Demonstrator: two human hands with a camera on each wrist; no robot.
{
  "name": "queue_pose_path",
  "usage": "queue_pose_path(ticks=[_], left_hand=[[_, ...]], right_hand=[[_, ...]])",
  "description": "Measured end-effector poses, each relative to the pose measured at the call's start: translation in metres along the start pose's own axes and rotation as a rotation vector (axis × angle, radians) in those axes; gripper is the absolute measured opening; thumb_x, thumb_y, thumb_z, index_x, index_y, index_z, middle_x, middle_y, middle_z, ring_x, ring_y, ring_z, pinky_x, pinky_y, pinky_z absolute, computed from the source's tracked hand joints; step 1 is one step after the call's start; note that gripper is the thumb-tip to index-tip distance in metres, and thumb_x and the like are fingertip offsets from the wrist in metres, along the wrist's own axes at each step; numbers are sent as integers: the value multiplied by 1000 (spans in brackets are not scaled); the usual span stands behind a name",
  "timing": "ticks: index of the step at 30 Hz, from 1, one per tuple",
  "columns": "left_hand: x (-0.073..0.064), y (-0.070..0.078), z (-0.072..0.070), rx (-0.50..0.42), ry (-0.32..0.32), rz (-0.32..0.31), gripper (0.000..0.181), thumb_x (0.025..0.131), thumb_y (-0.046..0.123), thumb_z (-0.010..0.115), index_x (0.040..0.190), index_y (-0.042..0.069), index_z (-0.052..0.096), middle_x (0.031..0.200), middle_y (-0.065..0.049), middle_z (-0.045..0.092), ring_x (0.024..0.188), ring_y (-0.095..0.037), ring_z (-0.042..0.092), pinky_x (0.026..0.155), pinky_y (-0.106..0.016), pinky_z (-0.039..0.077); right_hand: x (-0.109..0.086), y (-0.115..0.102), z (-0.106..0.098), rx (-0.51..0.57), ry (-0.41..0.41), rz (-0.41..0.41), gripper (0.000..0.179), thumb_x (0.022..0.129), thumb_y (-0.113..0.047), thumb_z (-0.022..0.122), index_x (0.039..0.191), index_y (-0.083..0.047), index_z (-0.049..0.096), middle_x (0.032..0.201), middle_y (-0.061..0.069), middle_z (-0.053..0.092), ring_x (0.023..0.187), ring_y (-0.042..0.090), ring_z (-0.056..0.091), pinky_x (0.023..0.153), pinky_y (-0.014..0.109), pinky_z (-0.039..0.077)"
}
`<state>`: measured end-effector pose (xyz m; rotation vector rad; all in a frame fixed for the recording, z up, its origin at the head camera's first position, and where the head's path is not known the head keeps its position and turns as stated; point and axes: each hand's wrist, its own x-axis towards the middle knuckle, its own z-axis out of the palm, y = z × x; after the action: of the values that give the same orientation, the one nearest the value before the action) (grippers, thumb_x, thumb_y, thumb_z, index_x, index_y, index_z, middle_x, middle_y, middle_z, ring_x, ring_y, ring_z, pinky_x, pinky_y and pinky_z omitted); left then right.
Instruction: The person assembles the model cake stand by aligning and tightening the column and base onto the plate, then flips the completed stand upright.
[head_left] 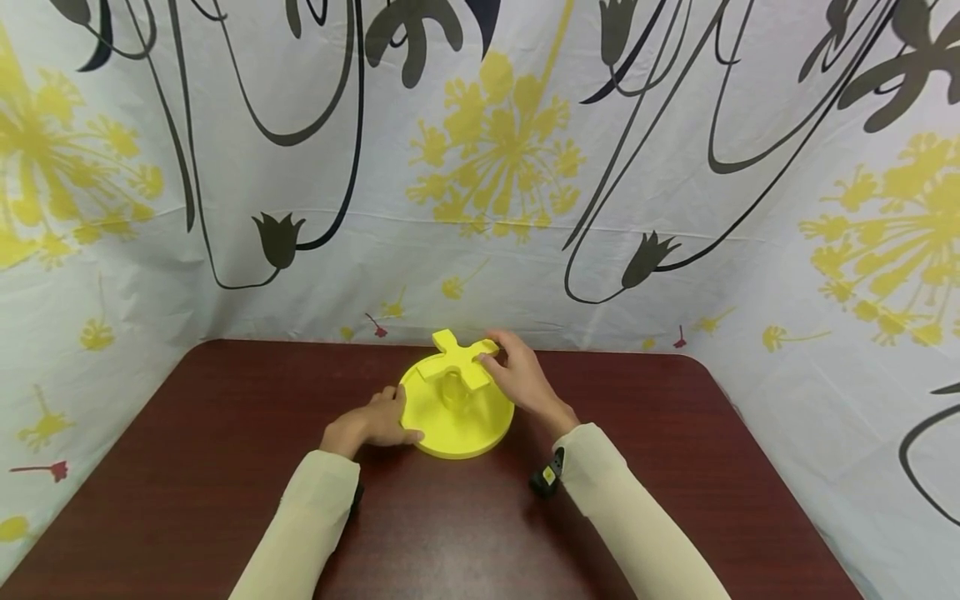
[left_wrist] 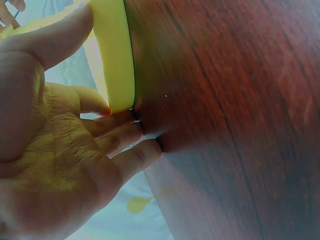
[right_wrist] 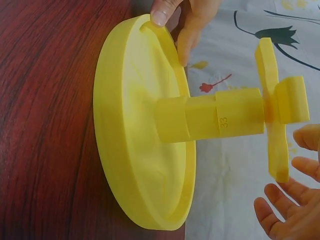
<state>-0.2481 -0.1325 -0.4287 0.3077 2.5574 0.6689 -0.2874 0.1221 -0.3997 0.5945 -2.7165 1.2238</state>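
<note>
A yellow round base (head_left: pixel 461 433) stands on the table, with a raised rim, a central post (right_wrist: pixel 210 117) marked "33" and a cross-shaped top (head_left: pixel 457 360). My left hand (head_left: pixel 378 418) grips the base's left edge, thumb over the rim and fingers against its outer side. In the left wrist view that hand's palm (left_wrist: pixel 60 150) shows, little-side fingers close to the tabletop. My right hand (head_left: pixel 519 372) is at the right arm of the cross. Its fingers (right_wrist: pixel 297 187) are spread and loosely bent around the arm's end, a gap showing between thumb and arm.
A dark red-brown wood table (head_left: pixel 225 467) lies under the work, with rounded far corners. Close behind its far edge hangs a white cloth (head_left: pixel 495 283) with yellow and grey plant prints, also along both sides. A dark device (head_left: pixel 547 475) is strapped at the right wrist.
</note>
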Motion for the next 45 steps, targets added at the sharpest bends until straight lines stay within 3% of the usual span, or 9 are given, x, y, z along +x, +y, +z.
queue_pose_path(ticks=[10,14,20,27,33,41,45], left_hand=[[0,0,-1,-3,2,-5,96,96,39,65,156,-8,6,161,-29,10,148,-43,15,113,-57,29],[0,0,-1,-5,-3,-6,96,96,39,64,156,-7,6,161,-28,9,149,-43,15,113,-56,29],[1,-1,-1,-8,-5,-10,96,96,40,64,156,-7,5,162,-28,8,149,-42,14,114,-56,28],[1,-1,-1,-6,-11,-14,96,96,40,63,156,-6,4,162,-27,7,150,-42,12,114,-56,27],[1,0,0,-12,-14,-17,96,96,40,64,156,-7,5,162,-27,8,149,-42,13,114,-56,27],[1,-1,1,-18,-4,-17,96,96,39,65,156,-6,5,162,-27,9,149,-42,14,113,-57,28],[0,-1,1,-16,-1,-16,96,95,39,65,156,-6,6,162,-28,9,149,-42,14,113,-57,28]], right_hand=[[2,2,-1,-35,76,9,27,100,-18,61,123,-7,66,118,11,59,99,26,56,87,43,48],[2,2,0,-26,80,-1,22,99,-16,61,116,-6,70,108,10,60,91,23,53,80,39,46],[0,2,1,-16,63,2,24,100,-17,59,117,-5,69,105,9,61,81,21,50,71,34,43],[-2,1,1,-7,34,15,25,98,-20,61,118,-6,70,113,6,66,88,22,56,77,37,47],[-4,-1,1,-6,20,15,18,97,-20,63,110,-13,72,111,2,69,91,19,60,80,37,50],[-6,-5,2,28,-10,23,13,97,-21,65,103,-17,75,88,-3,70,75,15,61,67,31,52],[-5,-6,3,16,-15,23,11,97,-21,65,102,-17,75,89,-3,70,77,14,61,67,30,51]])
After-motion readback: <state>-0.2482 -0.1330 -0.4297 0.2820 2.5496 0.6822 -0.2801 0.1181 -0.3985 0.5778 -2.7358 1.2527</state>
